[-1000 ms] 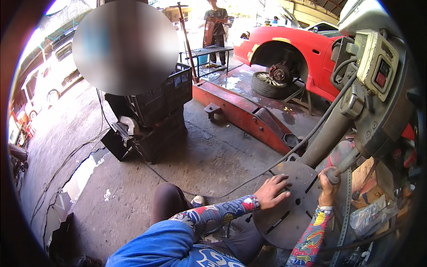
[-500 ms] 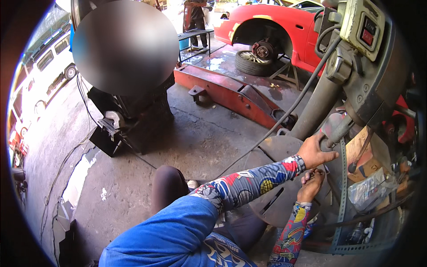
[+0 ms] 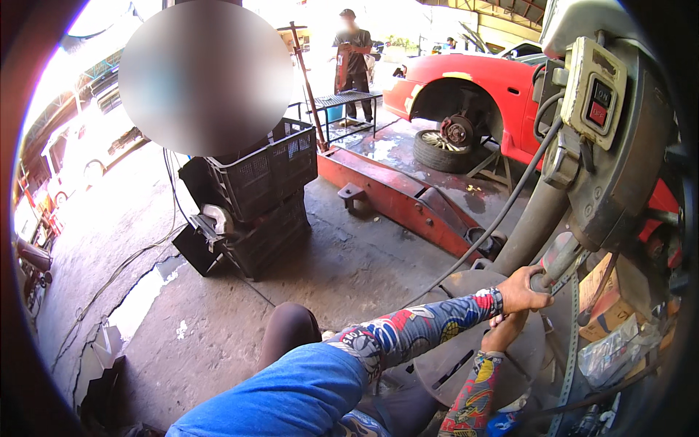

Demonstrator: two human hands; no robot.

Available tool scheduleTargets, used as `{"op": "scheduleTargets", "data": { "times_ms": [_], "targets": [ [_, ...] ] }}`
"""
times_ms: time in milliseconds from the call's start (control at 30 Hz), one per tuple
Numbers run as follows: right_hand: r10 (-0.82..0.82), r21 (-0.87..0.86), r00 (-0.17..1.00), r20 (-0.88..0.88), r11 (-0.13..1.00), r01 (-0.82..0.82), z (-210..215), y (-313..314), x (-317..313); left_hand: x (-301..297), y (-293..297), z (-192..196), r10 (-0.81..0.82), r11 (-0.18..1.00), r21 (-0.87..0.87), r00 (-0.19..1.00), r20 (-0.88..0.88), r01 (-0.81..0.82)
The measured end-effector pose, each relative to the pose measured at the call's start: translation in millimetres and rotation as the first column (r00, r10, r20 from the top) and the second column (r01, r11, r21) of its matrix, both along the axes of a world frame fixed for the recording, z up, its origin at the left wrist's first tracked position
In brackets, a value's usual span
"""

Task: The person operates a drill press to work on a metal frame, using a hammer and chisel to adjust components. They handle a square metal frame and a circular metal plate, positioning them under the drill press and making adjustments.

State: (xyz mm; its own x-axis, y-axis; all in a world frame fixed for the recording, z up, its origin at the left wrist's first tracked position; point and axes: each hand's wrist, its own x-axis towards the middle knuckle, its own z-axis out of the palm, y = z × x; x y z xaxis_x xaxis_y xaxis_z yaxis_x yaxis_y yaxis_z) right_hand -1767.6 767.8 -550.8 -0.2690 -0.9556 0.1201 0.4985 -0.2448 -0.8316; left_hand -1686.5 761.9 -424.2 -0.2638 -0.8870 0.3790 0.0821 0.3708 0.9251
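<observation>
In front of me at the right stands a drill press, with its grey head above a round metal table. My left hand is closed round the drill chuck under the head, its thumb lying across it. Directly below, my right hand is raised with its fingers curled up close under the chuck. My left hand partly covers those fingers, so what they hold cannot be made out. Both forearms wear patterned sleeves, and the left one crosses above the table.
A switch box sits on the drill press. Beyond are a red floor jack, a red car with a wheel off, and a standing person. Stacked black crates stand ahead left. Cardboard and a plastic bag lie right.
The view has tilted up and shifted left, so the scene sits lower and further right. My right hand has come up closer beneath the left, which stays on the chuck.
</observation>
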Motion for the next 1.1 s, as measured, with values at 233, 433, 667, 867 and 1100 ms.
{"op": "scheduleTargets", "data": {
  "times_ms": [233, 433, 667, 867, 1100],
  "targets": [
    [-0.013, -0.032, 0.999, -0.051, 0.999, 0.012, 11.7, 13.3, 5.8, 1.1, 6.0, 4.2, 0.098, 0.995, -0.023, 0.994, 0.056, -0.097],
    [0.023, -0.119, 1.000, 0.019, 0.993, -0.021, 2.9, 22.0, -3.9, 2.1, 8.0, 5.8, 0.011, 1.000, 0.002, 1.000, -0.020, -0.011],
    [0.034, -0.142, 0.999, 0.040, 0.990, -0.028, 6.5, 27.3, -3.8, -1.3, 4.5, -0.4, 0.024, 1.000, 0.012, 0.997, -0.074, -0.023],
    [0.031, -0.173, 0.992, -0.124, 0.984, -0.052, 16.9, 34.1, -4.5, -0.2, 3.9, 2.3, -0.027, 0.997, 0.064, 0.997, -0.069, 0.031],
    [-0.066, -0.169, 0.935, -0.350, 0.986, 0.006, -18.9, 20.7, -7.5, 1.3, -8.1, -6.8, -0.069, 0.998, -0.022, 0.994, -0.086, 0.067]
  ]
}}
